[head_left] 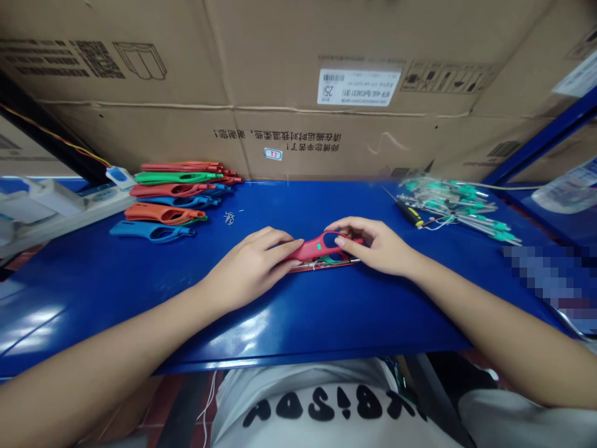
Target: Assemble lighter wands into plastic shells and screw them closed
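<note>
A red lighter casing half is held flat just above the blue table, near its middle. My left hand pinches its left end between thumb and fingers. My right hand grips the other end, around the trigger opening. Directly below lies a second red casing half, with a metal tube, a white part and a green trigger showing in it. The two halves look slightly apart along the near side. My fingers hide both ends, so I cannot tell whether they touch there.
Stacked lighter casings in blue, orange, red and green lie at the left, with small screws beside them. On the right are a yellow-black screwdriver and a pile of teal-ended metal rods. A power strip edges the left; cardboard stands behind.
</note>
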Tool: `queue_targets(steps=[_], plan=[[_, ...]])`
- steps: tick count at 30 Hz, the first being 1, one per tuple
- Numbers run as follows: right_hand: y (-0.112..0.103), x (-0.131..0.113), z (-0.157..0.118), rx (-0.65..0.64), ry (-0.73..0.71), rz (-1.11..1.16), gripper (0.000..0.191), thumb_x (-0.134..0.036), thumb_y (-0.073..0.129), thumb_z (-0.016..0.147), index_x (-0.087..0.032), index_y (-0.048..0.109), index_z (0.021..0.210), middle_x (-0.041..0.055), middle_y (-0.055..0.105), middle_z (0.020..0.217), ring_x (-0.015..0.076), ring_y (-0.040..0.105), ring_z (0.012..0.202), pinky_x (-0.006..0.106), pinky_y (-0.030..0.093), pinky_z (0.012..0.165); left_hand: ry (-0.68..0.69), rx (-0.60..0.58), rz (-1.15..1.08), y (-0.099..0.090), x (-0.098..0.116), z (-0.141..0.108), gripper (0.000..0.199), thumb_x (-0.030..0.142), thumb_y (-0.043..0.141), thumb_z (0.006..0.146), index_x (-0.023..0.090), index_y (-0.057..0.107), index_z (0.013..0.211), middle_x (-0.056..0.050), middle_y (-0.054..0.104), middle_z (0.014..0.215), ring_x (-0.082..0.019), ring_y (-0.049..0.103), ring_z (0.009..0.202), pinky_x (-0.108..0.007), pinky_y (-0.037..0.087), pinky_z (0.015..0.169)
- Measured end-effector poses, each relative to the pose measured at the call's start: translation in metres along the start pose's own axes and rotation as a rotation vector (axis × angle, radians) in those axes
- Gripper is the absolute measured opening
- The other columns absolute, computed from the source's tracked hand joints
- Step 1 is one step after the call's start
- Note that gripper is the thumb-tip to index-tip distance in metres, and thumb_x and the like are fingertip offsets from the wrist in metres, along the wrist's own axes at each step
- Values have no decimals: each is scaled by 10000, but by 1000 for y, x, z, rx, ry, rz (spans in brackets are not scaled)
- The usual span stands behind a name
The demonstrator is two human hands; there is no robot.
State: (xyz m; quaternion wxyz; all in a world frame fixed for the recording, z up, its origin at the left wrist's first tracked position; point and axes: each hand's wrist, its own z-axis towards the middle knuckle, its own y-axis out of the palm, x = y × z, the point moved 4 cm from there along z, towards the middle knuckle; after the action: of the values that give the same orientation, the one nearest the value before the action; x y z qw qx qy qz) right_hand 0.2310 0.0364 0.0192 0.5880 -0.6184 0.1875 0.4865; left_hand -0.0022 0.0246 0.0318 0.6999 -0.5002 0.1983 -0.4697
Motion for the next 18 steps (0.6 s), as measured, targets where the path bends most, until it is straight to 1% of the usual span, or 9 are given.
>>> queue_targets(steps=[3, 6, 11, 15, 18], plan=[[0, -6, -3, -59, -151, -225, 363, -344, 678, 875, -226, 646, 1217, 70, 698, 1094, 211, 648, 951, 390, 527, 855, 7, -18, -20, 0, 0, 0, 302, 281, 524, 1012, 158, 659, 1252, -123, 692, 1131, -233, 634, 996, -402, 556, 884], [0, -7, -4, -107, -225, -307, 361, -335, 701, 864, -230, 645, 1205, 78, 679, 1121, 225, 629, 1007, 398, 506, 896, 9, -67, -35, 1, -1, 0, 304, 272, 519, 1013, 154, 659, 1255, -127, 705, 1139, -237, 646, 1004, -410, 557, 890], [1, -6, -3, -184, -232, -284, 337, -388, 698, 874, -223, 665, 1167, 86, 647, 1126, 236, 612, 1066, 412, 479, 959, 12, -141, -40, 4, 1, 1, 310, 306, 503, 1022, 149, 672, 1229, -126, 714, 1123, -241, 659, 1009, -411, 548, 900], [3, -5, -4, -217, -225, -341, 340, -429, 683, 887, -227, 664, 1160, 93, 636, 1154, 254, 585, 1115, 452, 439, 1005, 1, -177, -32, 6, 3, 0, 314, 305, 485, 1027, 147, 675, 1222, -123, 711, 1095, -239, 653, 1000, -401, 543, 894], [4, -3, -4, -218, -228, -391, 340, -445, 679, 889, -234, 661, 1156, 91, 637, 1161, 261, 574, 1121, 461, 422, 1001, -11, -186, -44, 7, 2, 0, 305, 302, 500, 1019, 153, 675, 1219, -117, 705, 1098, -239, 644, 1008, -394, 541, 895]])
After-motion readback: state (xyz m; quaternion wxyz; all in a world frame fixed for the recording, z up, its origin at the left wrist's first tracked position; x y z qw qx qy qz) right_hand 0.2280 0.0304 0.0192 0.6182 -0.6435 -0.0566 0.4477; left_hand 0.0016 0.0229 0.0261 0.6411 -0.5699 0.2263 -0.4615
